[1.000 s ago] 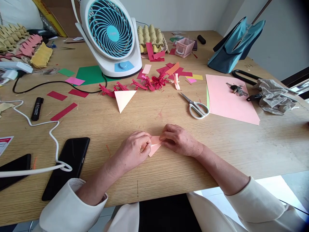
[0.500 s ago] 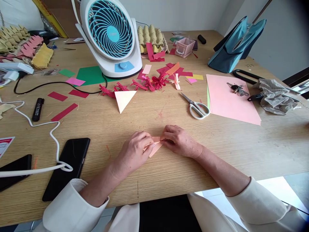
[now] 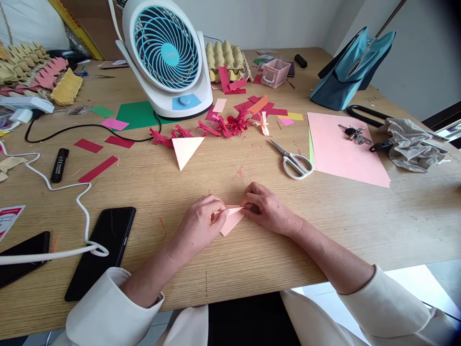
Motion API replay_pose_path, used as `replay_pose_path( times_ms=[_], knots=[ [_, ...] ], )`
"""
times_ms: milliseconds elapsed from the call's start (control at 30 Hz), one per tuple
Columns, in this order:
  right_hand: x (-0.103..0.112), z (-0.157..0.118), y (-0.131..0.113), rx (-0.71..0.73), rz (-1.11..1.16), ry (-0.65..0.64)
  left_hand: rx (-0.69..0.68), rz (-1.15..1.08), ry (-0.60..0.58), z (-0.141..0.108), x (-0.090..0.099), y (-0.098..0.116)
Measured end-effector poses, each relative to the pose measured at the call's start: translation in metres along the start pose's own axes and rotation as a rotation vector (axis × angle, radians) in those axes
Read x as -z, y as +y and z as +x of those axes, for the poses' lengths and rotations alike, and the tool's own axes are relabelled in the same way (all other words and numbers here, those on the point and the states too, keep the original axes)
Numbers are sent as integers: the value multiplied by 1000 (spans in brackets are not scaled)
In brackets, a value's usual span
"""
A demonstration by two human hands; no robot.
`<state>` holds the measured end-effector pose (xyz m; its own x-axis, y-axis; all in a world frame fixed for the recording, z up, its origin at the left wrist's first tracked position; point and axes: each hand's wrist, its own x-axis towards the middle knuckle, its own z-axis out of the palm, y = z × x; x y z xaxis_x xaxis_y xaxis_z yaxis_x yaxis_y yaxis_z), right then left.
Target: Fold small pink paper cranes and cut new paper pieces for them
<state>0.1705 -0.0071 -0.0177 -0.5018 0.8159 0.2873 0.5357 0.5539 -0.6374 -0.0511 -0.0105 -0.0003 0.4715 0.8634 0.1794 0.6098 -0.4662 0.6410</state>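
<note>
In the middle, close to the table's near edge, is the small folded pink paper [image 3: 231, 225], a flap raised along its far side. At its nine o'clock, the left hand [image 3: 200, 220] pinches it between thumb and fingers; at its three o'clock, the right hand [image 3: 265, 207] grips the other end with curled fingertips, covering that corner from me. If the two pull unevenly, I'd expect the crease to run crooked; if they tug too hard, the thin flap could tear.

Toward eleven o'clock lies a pale paper triangle [image 3: 186, 150], loose on the table [image 3: 273, 259], with the fan [image 3: 169, 55] farther out the same way. I can't tell whether it's running, but a gust could scatter that triangle and the red fringed paper [image 3: 239, 123] at twelve. Scissors [image 3: 297, 166] lie at two, clear of both hands. Between eight and nine, the white cable [image 3: 87, 223] loops over a phone [image 3: 101, 254]; the left sleeve [image 3: 108, 305] could snag it if that arm swings outward.
</note>
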Motion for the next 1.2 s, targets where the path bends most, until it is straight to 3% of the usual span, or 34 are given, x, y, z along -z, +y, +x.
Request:
replay_pose_path(
  times_ms=[200,500,867,1200],
  knots=[
    [4,1,-3,-2,22,11,13,-13,-7,0,4,-4],
    [9,-1,-6,-129,194,-14,-66,26,-44,1,9,-6],
    [4,-3,-3,-147,266,15,-125,47,-101,3,7,-2],
    [2,-3,-5,-219,400,-6,-186,-6,-24,3,3,-4]
  ],
)
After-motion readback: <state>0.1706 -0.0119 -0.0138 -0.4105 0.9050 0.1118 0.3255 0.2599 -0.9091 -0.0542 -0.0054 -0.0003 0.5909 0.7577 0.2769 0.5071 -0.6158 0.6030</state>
